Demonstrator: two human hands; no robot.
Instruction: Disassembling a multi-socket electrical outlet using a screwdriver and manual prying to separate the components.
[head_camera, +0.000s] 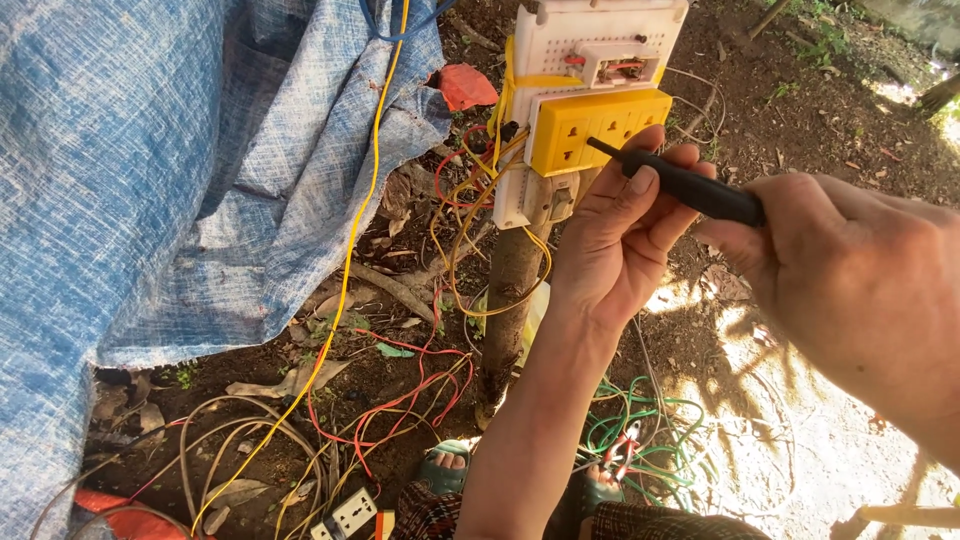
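A black-handled screwdriver (690, 187) is gripped in my right hand (850, 270), and its tip points left at a yellow socket block (590, 125). My left hand (620, 235) is raised just below the block, fingers curled around the screwdriver's shaft. The yellow block is fixed on a white perforated board (590, 40) mounted on a wooden post (510, 300). A small white switch unit (620, 62) sits above the yellow block. Yellow and red wires (470, 220) hang in loops from the board's left side.
A blue tarpaulin (170, 170) covers the left. Red, yellow and grey cables (390, 410) sprawl on the dirt, with green wire (640, 430) near my feet in sandals (445, 468). A white socket (350, 515) lies at the bottom. Dry leaves litter the ground.
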